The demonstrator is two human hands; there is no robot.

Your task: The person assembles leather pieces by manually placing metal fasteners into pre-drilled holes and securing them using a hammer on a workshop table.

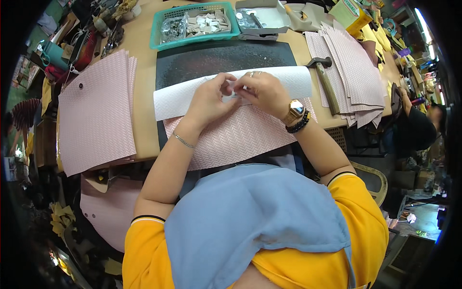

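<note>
A pink sheet with a woven herringbone pattern [240,130] lies in front of me, its far part folded toward me so that its white back [178,98] shows. Over the fold, my left hand [215,96] has its fingers curled, thumb and forefinger close to the middle of the white flap. Beside it, my right hand [262,93] is closed in a pinch, its fingertips near those of the left. Whatever lies between the fingertips is too small and too hidden to name. Under the sheet is a black mat [221,60].
A hammer [327,84] lies right of the mat, by a stack of pink sheets [353,72]. More pink sheets [98,113] lie at left, a small dark round piece on top. Behind the mat stand a teal basket [154,29] of small pieces and an open box [269,17].
</note>
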